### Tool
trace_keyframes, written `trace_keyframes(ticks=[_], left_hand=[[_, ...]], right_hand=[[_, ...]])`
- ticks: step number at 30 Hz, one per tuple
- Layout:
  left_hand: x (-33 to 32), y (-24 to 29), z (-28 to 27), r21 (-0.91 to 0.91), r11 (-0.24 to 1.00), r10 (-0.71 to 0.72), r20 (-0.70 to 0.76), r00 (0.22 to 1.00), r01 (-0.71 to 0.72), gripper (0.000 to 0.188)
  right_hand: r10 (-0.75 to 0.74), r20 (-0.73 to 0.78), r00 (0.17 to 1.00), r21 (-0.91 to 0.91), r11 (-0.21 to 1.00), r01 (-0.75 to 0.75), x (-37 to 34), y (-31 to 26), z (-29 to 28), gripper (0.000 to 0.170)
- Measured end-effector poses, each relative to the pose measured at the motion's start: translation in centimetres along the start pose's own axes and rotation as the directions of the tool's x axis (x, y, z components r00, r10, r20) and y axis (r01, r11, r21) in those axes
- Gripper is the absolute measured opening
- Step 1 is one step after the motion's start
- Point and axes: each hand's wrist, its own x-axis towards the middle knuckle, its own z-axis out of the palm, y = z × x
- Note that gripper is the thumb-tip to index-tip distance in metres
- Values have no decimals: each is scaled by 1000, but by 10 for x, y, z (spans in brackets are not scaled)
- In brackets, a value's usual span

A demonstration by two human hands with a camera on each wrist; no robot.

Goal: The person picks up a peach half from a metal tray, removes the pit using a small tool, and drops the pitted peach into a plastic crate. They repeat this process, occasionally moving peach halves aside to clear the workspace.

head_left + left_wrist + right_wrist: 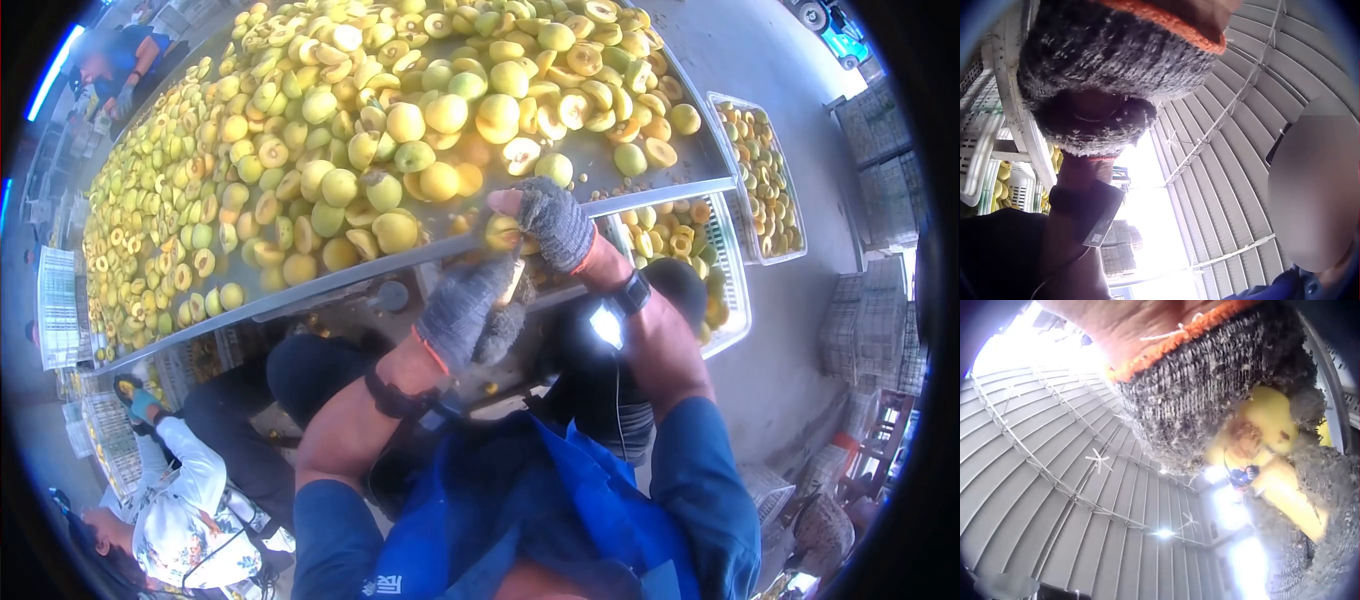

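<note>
My right hand (556,222) holds one fruit (502,233), fingers curled; my left hand (465,312) grips one pale object (513,283) beside one bench (660,197).

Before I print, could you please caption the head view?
Gloved right hand holding yellow stone fruit, left hand close below, at a fruit-heaped metal table.

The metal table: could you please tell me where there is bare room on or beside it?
Bare metal shows at the table's right front corner, between the fruit and the front rim. Bare floor lies between the outer crate and the stacked crates. The table's middle and left are crowded with fruit.
</note>
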Motion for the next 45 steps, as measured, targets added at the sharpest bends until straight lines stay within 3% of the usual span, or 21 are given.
trace_keyframes(ticks=[2, 6, 9, 12, 13, 15, 17, 18, 20, 22, 24, 25, 28, 30, 32, 34, 35, 38, 39, 42, 45], left_hand=[[6, -9, -7, 84, 994, 66, 19, 998, -67, 37], [10, -8, -17, -63, 998, -10, 162, 987, 20, 38], [7, -1, -19, -162, 976, -92, 308, 947, 148, 38], [14, -15, -12, -80, 997, 5, 231, 973, 14, 40], [13, -12, -13, -76, 997, 26, 225, 974, -9, 38], [9, -4, -15, -68, 996, 69, 211, 975, -56, 34], [13, -7, -14, 129, 956, 248, 126, 961, -264, 28], [16, -11, -15, 231, 907, 340, 97, 935, -353, 26], [50, -47, -48, 645, 407, 645, 300, 703, -647, 24], [48, -36, -41, 823, 15, 700, 397, 593, -568, 23], [33, -18, -33, 939, -57, 719, 274, 639, -338, 24], [33, -17, -38, 940, -43, 730, 261, 631, -338, 25], [38, -13, -47, 923, 43, 725, 234, 648, -382, 25], [30, -5, -40, 910, 151, 698, 178, 694, -386, 23], [24, -4, -36, 879, 145, 721, 221, 657, -454, 21], [20, -4, -37, 857, 177, 715, 225, 662, -483, 21], [18, -4, -38, 850, 212, 693, 217, 687, -483, 21], [16, -4, -33, 827, 281, 661, 202, 723, -488, 21], [15, -3, -32, 821, 294, 655, 198, 729, -488, 21], [17, -7, -32, 783, 268, 735, 210, 644, -562, 20], [18, -7, -36, 821, 181, 758, 235, 609, -542, 20]], right_hand=[[-16, -27, 1000, 38, 999, 17, 4, -6, -1, 48], [70, -37, 997, 107, 992, -66, 0, -7, 1, 51], [435, 81, 897, 463, 780, -420, -5, -19, -4, 73], [126, -142, 982, 72, 991, -116, -8, -7, -5, 78], [298, -153, 942, 473, 859, -195, -12, -7, 4, 85], [235, -218, 947, 168, 965, -200, -13, -3, 3, 78], [259, -276, 926, 139, 964, -228, -12, -6, 3, 68], [322, -294, 900, 270, 931, -245, -7, -12, 3, 62], [528, -234, 817, 396, 819, -416, 5, -22, -4, 50], [766, -112, 633, 354, 626, -695, 19, -25, -17, 39], [714, -206, 669, 351, 692, -630, 20, -26, -20, 35], [688, -253, 680, 339, 721, -604, 18, -27, -26, 34], [564, -283, 775, -155, 771, -618, 1, -25, -72, 28], [590, -380, 712, -421, 575, -701, -21, -24, -103, 30], [741, -437, 509, -498, 273, -823, -39, -40, -132, 35], [671, -550, 497, -655, 22, -755, -79, -22, -151, 39], [526, -590, 613, -709, 27, -705, -98, -10, -159, 29], [662, -471, 583, -543, 302, -783, -72, -6, -168, 28], [713, -392, 582, -638, 246, -730, -71, 22, -169, 32], [846, -323, 425, -696, 92, -712, -55, 73, -157, 47], [917, -186, 353, -703, 127, -700, -53, 102, -157, 53]])
